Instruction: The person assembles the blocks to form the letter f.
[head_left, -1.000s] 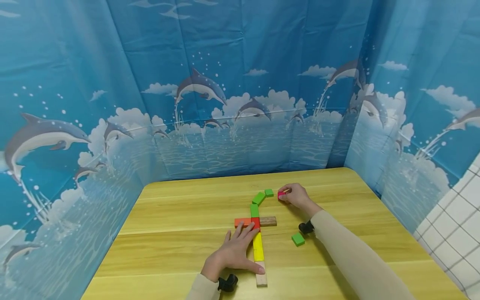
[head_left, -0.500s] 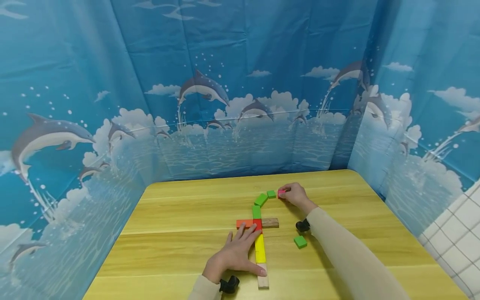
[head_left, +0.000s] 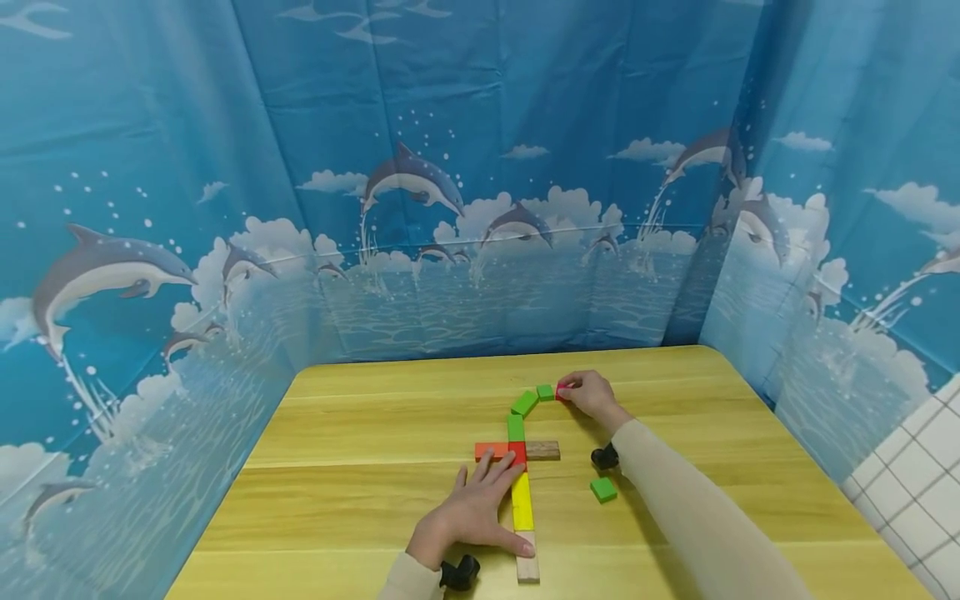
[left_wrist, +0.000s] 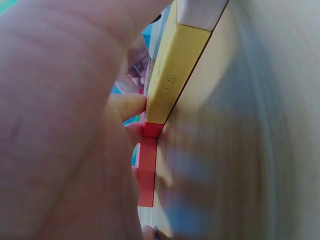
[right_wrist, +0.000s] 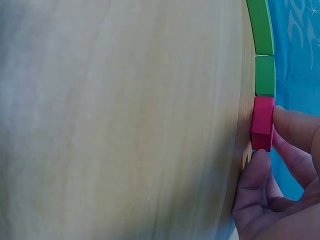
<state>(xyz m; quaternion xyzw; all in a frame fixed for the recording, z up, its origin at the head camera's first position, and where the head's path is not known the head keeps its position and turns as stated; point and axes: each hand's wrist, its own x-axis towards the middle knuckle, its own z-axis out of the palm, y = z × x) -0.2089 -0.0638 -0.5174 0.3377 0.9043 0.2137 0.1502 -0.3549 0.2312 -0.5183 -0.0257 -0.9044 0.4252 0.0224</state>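
My right hand (head_left: 592, 396) pinches a pink wooden block (right_wrist: 262, 122) at the far end of a curved row. In the right wrist view that block meets a small green block (right_wrist: 265, 75). Two longer green blocks, one slanted (head_left: 525, 403) and one straight (head_left: 516, 427), lead back to a red block (head_left: 517, 452). An orange block (head_left: 489, 451) and a brown block (head_left: 543, 451) flank the red one. My left hand (head_left: 471, 512) lies with spread fingers over the row, fingertips at the red block and the yellow block (head_left: 522, 507), thumb on a pale block (head_left: 528, 570).
One loose green block (head_left: 603, 489) lies right of the row, near the black strap (head_left: 604, 457) on my right wrist. The wooden table (head_left: 337, 467) is backed by a blue dolphin curtain (head_left: 450, 275). White tiles (head_left: 915, 492) show at the right.
My right hand has slid the pink block left, closing the gap to the small green block. The left hand keeps its place on the row. The head view has shifted slightly.
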